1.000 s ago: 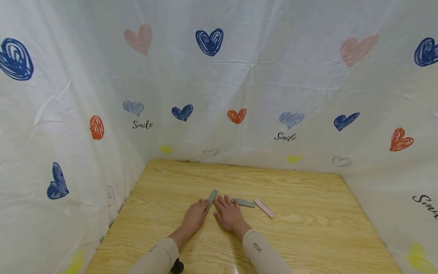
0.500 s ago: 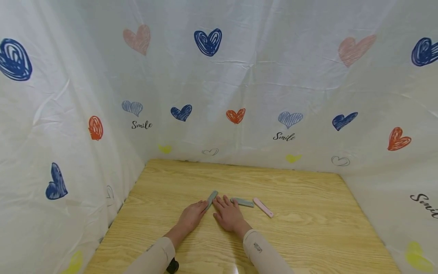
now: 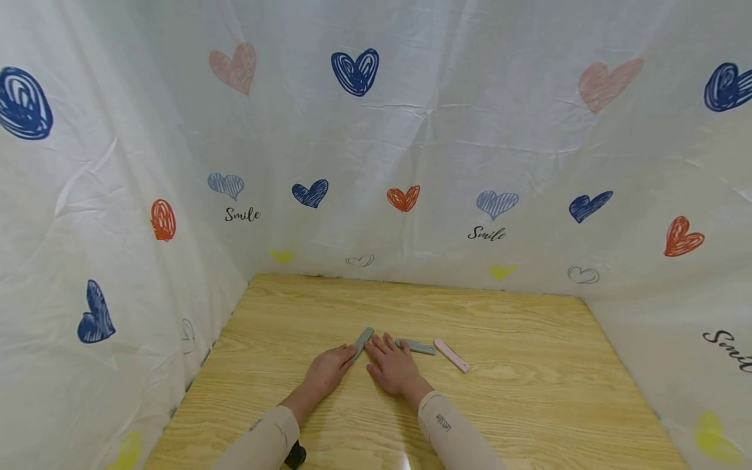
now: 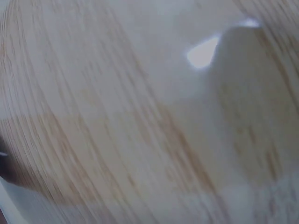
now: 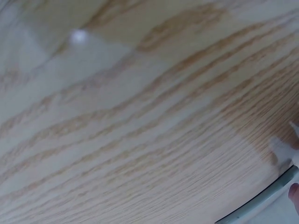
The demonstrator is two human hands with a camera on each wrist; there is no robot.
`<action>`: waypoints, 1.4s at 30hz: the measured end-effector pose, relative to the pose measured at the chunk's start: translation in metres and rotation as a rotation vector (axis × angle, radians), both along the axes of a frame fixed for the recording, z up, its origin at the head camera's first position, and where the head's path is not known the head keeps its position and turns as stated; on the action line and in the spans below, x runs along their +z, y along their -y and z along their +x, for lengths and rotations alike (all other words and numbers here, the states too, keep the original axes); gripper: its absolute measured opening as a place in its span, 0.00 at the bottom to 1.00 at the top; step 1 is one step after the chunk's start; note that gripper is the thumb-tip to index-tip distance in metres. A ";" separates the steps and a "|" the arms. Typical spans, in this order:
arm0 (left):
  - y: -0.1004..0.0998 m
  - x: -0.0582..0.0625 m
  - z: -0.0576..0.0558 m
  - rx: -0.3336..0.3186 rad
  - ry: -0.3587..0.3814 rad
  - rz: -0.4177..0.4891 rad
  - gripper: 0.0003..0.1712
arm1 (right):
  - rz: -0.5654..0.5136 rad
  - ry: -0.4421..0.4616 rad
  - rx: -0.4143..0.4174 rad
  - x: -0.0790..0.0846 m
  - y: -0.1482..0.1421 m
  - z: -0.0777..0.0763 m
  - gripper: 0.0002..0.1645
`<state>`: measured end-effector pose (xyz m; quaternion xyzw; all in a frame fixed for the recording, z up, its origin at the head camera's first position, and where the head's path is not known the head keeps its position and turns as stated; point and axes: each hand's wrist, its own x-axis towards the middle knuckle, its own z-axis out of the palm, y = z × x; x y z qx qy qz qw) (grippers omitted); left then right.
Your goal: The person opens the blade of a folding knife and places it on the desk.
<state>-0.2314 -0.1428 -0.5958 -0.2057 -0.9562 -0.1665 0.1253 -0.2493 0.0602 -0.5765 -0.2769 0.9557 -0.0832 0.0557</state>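
Two slim grey-green bars and a pink one lie flat on the table. My left hand [image 3: 326, 372] rests its straight fingers along the lower part of the left grey-green bar [image 3: 365, 336], which slants up to the right. Palm down, my right hand [image 3: 393, 370] has its fingers spread, with fingertips close to that bar's right side. Its outer fingers overlap the left end of the second grey-green bar [image 3: 420, 346]. Further right lies the pink bar [image 3: 452, 356], with a small hole at its near end. In the right wrist view a grey-green bar [image 5: 261, 199] shows beside a fingertip [image 5: 294, 195].
The wood-grain table [image 3: 529, 391] extends around the hands. White cloth [image 3: 435, 130] with printed hearts hangs behind it and on both sides. A black device [image 3: 296, 455] sits at the left sleeve. The left wrist view shows mostly tabletop [image 4: 117, 116].
My left hand has shifted slightly left and toward me, and the left grey-green bar has slid slightly toward me. The right hand and the other bars look the same.
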 end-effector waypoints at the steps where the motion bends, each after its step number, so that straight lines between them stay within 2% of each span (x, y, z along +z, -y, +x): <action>1: 0.001 0.000 0.000 -0.005 0.008 0.012 0.19 | -0.001 -0.002 0.000 -0.001 0.000 -0.001 0.33; 7: 0.006 0.002 0.001 -0.047 0.050 0.027 0.20 | -0.009 -0.017 -0.002 -0.007 0.000 -0.002 0.33; 12: 0.012 0.004 0.002 -0.095 0.043 0.021 0.21 | -0.010 -0.026 -0.019 -0.011 -0.001 -0.002 0.35; 19: 0.026 0.005 0.000 -0.214 0.036 0.019 0.20 | -0.024 -0.018 -0.034 -0.007 -0.004 -0.002 0.35; 24: 0.032 0.005 -0.001 -0.268 0.089 0.019 0.21 | -0.056 -0.091 -0.017 -0.007 -0.008 -0.005 0.30; 28: 0.031 0.007 -0.002 -0.268 0.111 0.052 0.21 | -0.141 -0.192 -0.020 -0.007 -0.010 -0.008 0.21; 31: 0.028 0.008 -0.002 -0.237 0.123 0.089 0.19 | -0.182 -0.233 -0.026 -0.004 -0.012 -0.009 0.15; 35: 0.025 0.011 -0.002 -0.199 0.118 0.079 0.19 | -0.243 -0.200 0.000 0.000 -0.013 -0.008 0.10; 42: 0.024 0.017 -0.002 -0.220 0.139 0.022 0.20 | -0.257 -0.139 0.073 -0.004 -0.021 -0.009 0.10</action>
